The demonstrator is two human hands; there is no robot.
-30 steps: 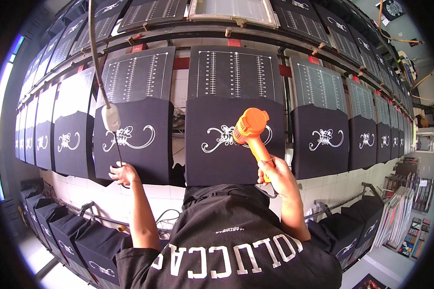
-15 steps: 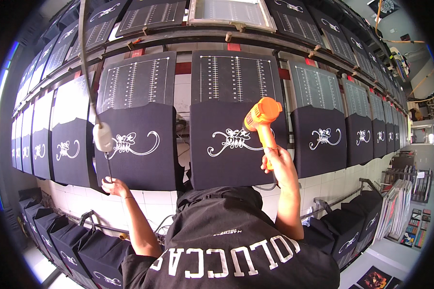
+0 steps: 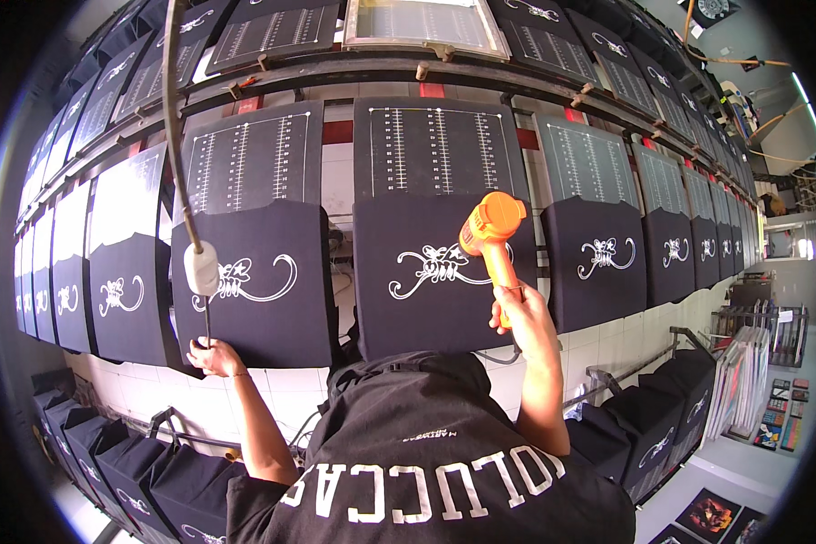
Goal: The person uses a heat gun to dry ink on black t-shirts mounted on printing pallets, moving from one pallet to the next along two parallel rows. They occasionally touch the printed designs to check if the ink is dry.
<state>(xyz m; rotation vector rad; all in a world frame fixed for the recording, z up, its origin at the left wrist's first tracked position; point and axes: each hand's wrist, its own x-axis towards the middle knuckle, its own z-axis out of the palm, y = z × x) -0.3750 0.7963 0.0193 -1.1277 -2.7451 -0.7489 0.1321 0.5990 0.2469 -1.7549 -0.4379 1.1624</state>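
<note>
In my right hand (image 3: 528,317) is the handle of an orange hot-air gun (image 3: 499,231), my fingers closed round it. Its head is over the white line print on a black T-shirt (image 3: 426,322) stretched on a board in front of me. A dark cable runs from the bottom of the handle. At the left, my left hand (image 3: 216,358) pinches a thin dark cord (image 3: 208,317) near the bottom edge of another printed black shirt (image 3: 272,335). That cord comes down from a white extension socket (image 3: 201,269), which hangs on a thick grey cable (image 3: 176,145).
Rows of boards with ruler marks (image 3: 440,150) carry more printed black shirts on both sides. A long metal rail (image 3: 354,72) runs behind them, with a framed screen (image 3: 426,25) beyond. Draped boards (image 3: 109,453) stand behind me, and stacked frames (image 3: 734,385) lean at the right.
The view has shifted slightly. The hanging white socket sits a little lower and farther right over the left shirt. Both hands keep their holds; the hot-air gun stays over the same print.
</note>
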